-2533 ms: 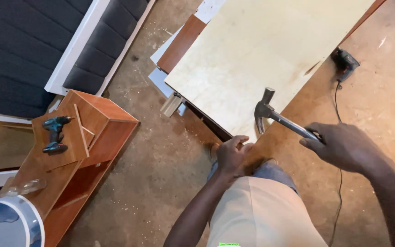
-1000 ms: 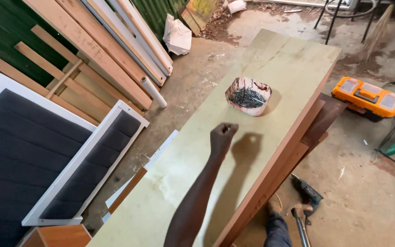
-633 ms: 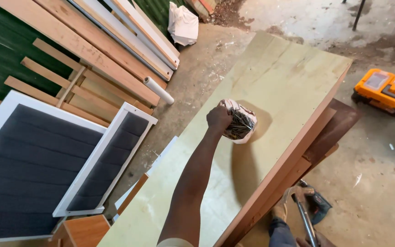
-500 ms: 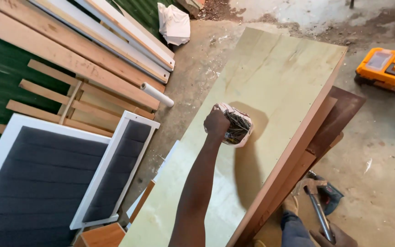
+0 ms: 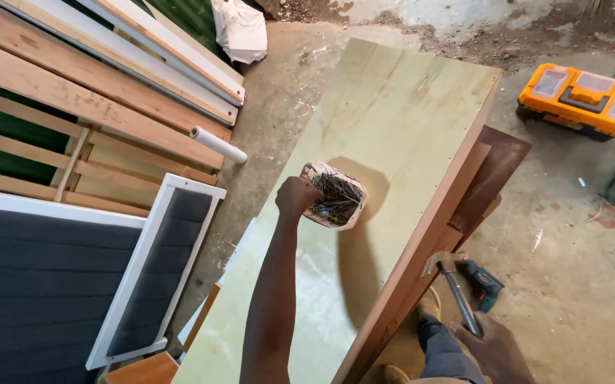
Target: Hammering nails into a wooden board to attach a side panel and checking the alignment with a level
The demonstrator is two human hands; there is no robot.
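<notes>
1. The left hand [image 5: 297, 197] is stretched out over the plywood sheet [image 5: 393, 107], its fingers curled onto the near left rim of the nail tub [image 5: 336, 197]; whether the rim is pinched or nails are gripped cannot be told.
2. The tub is seen on the sheet, about midway along it, full of dark nails.
3. The right hand [image 5: 496, 345] is closed round the shaft of a hammer [image 5: 453, 288], low at the near right, beside the sheet's right edge.
4. A drill [image 5: 484, 284] is seen on the floor just behind the hammer head.
5. An orange case [image 5: 585, 99] is seen at the far right.
6. Planks [image 5: 94, 85] and padded panels [image 5: 51, 284] are stacked on the left.
</notes>
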